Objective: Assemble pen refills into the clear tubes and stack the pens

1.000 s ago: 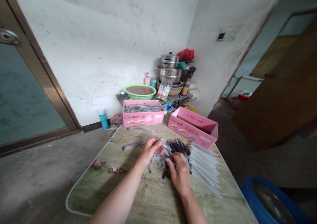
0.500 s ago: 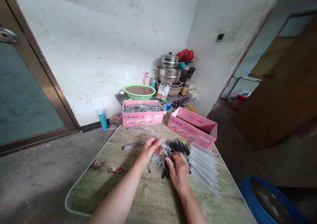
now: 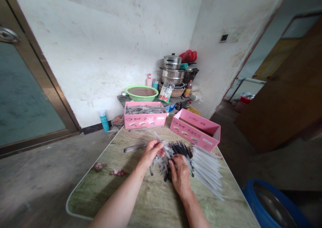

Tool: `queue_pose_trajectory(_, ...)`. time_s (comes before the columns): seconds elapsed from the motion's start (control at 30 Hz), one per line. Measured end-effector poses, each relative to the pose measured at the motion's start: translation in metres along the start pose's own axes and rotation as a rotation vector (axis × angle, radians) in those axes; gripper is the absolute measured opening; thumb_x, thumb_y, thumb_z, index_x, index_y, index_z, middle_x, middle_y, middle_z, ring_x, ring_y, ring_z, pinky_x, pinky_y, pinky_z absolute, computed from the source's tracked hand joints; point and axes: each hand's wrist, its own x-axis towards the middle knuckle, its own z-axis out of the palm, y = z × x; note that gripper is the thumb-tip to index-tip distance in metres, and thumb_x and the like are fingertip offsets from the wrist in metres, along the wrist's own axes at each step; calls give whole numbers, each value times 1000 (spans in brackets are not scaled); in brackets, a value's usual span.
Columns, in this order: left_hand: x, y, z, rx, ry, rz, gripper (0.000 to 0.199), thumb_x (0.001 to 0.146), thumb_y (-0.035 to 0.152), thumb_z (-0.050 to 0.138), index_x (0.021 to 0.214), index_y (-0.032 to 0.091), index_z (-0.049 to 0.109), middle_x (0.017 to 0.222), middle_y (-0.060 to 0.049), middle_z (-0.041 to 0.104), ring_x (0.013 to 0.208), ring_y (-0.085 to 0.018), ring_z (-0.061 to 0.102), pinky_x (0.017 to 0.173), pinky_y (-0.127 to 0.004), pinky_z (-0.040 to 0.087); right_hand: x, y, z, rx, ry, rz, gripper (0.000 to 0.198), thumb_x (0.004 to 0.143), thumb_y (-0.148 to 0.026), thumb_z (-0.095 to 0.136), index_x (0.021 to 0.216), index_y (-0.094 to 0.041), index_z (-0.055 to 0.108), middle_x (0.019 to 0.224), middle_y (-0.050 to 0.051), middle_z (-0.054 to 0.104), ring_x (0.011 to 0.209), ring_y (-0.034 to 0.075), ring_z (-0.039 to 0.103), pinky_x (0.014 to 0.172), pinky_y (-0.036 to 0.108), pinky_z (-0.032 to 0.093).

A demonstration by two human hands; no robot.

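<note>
My left hand (image 3: 151,151) is closed in a pinch around a thin translucent pen barrel (image 3: 156,136), whose end sticks up past the fingers. Close beside it, my right hand (image 3: 180,174) has its thumb and fingers drawn together over the pile; what they grip is hidden. Under and between the hands lie small whitish, translucent pen parts (image 3: 158,162). Black slender pen pieces (image 3: 183,149) lie bunched just beyond my right hand. To the right, clear pen tubes (image 3: 206,171) lie side by side in a slanting row.
On the wood-patterned table (image 3: 100,194), a pink box (image 3: 144,120) full of pens stands at the back left, another pink box (image 3: 195,130) at the back right. Loose pens (image 3: 134,147) lie left. Behind are a green basin (image 3: 142,98) and stacked pots (image 3: 172,74).
My right hand has shifted very slightly, its fingers a little closer to the left hand. The left hand keeps its hold on the pen barrel.
</note>
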Motion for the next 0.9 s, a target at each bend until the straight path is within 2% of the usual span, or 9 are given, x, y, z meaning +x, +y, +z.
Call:
queue_pose_trajectory(0.17,1,-1,-1,-1,5,1,44,69,52,78,79,14,60,59,-2,66,48,-15,62,49,-24,51,1,-1,-1,-31,43,53,15,92,-34,61,96,-20,62,98,11,63,101,27,58,85,41,51)
queue_pose_trajectory(0.33,1,-2,-1,4,-10,9,41,70,50,77,79,14,60,60,-1,66,48,-14,62,50,-24,52,0,0,1,-8,-4,19,17,98,-25,48,93,-21,63,94,10,65,102,25,59,87,41,51)
queue_pose_trajectory(0.4,0,-1,0,0,-9,5,41,70,50,78,79,14,60,60,-1,65,48,-14,63,49,-24,52,0,0,1,-12,36,39,13,95,-30,54,95,-20,62,100,12,64,103,26,59,85,41,52)
queue_pose_trajectory(0.5,0,0,0,-3,5,0,42,69,51,78,79,14,60,59,-1,65,48,-14,63,50,-24,52,0,0,0,-25,47,58,17,91,-36,61,98,-20,62,102,12,64,107,28,58,88,44,51)
queue_pose_trajectory(0.63,-1,1,0,7,-7,5,43,69,51,78,78,14,60,59,-2,66,48,-14,62,50,-24,52,1,0,0,27,-31,20,16,98,-25,47,97,-21,63,94,9,66,112,27,55,93,46,48)
queue_pose_trajectory(0.73,0,1,0,14,-9,6,43,70,51,77,80,13,60,59,-2,66,48,-14,62,50,-24,52,1,0,0,31,0,43,10,95,-28,55,98,-20,61,97,11,65,115,29,54,92,46,48)
queue_pose_trajectory(0.8,0,1,0,11,-2,3,43,70,52,77,80,13,60,60,-2,66,48,-14,62,50,-24,52,2,0,0,10,21,62,15,91,-31,61,101,-20,62,101,11,66,117,31,53,93,47,48)
queue_pose_trajectory(0.9,0,2,1,11,-1,4,44,70,52,77,79,13,60,61,-3,67,49,-14,62,51,-24,53,2,-1,-1,13,-10,35,13,96,-27,53,100,-20,64,99,10,68,117,28,53,97,47,46)
